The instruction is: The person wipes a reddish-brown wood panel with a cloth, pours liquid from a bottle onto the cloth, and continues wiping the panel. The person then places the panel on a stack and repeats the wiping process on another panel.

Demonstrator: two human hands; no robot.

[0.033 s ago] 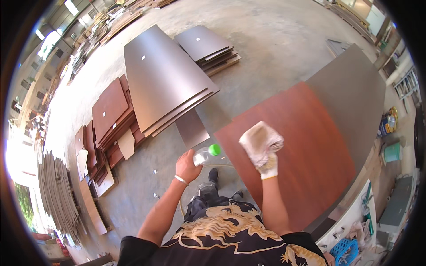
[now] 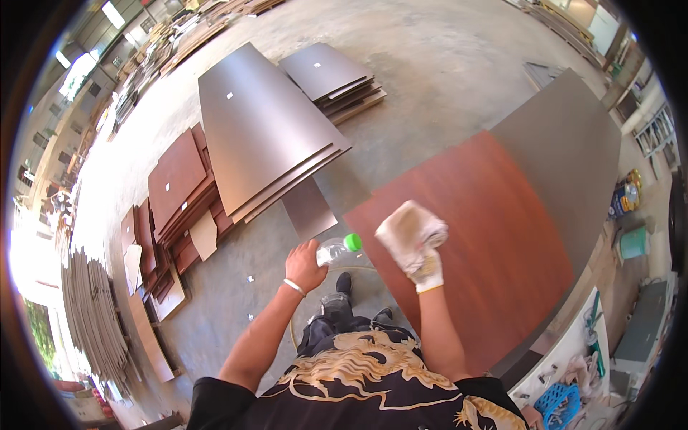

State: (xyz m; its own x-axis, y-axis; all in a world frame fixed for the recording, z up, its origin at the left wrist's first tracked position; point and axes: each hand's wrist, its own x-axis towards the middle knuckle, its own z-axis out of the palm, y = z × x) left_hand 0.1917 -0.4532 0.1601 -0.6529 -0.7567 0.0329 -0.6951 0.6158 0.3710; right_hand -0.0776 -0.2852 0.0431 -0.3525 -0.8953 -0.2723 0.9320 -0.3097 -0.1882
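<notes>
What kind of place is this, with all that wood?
Probably a woodworking or panel workshop. Stacks of brown boards lie on the concrete floor, and a large reddish panel sits in front of the person.

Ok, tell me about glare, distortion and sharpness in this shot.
Head view: strong fisheye bending, with a black rim at the corners; daylight blows out the left edge; the reddish board, left hand with its clear bottle, and gloved right hand look sharp.

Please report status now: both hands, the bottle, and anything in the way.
Left hand grips clear bottle, green cap toward gloved right hand. Right holds bunched cloth over red-brown panel. Nothing between hands.
</notes>
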